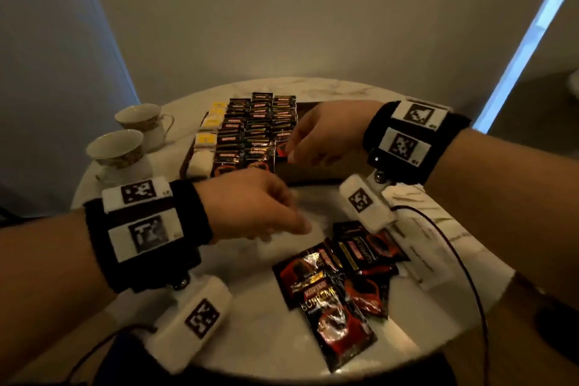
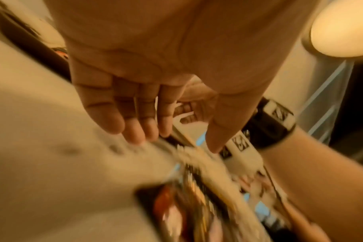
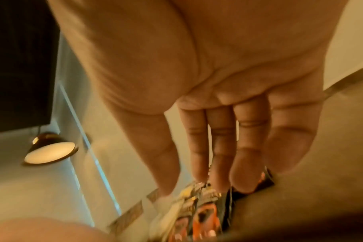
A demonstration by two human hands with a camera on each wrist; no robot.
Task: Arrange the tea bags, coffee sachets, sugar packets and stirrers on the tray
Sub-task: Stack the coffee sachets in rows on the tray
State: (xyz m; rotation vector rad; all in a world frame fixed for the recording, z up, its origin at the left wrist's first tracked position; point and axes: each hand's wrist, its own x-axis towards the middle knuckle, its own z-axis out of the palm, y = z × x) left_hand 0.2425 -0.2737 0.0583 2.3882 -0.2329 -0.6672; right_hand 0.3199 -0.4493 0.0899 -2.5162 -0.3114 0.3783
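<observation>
A dark tray [image 1: 313, 171] at the back of the round marble table [image 1: 238, 276] holds rows of black-and-red coffee sachets [image 1: 257, 122]. Yellow tea bags [image 1: 206, 138] and white sugar packets [image 1: 200, 163] stand along its left side. My right hand [image 1: 289, 150] is over the tray and pinches a coffee sachet [image 1: 282, 149] at the front of the right-hand row. In the right wrist view the right hand [image 3: 182, 186] has its fingertips on the sachets [image 3: 197, 209]. My left hand [image 1: 300, 226] [image 2: 174, 144] hovers with straight fingers, holding nothing, just left of a loose pile of coffee sachets [image 1: 338, 285]. I see no stirrers.
Two patterned teacups [image 1: 116, 147] [image 1: 141, 117] stand left of the tray. The tray's right half is bare. A black cable [image 1: 454, 247] trails over the table's right side. A lit lamp [image 3: 50, 152] shows in the right wrist view.
</observation>
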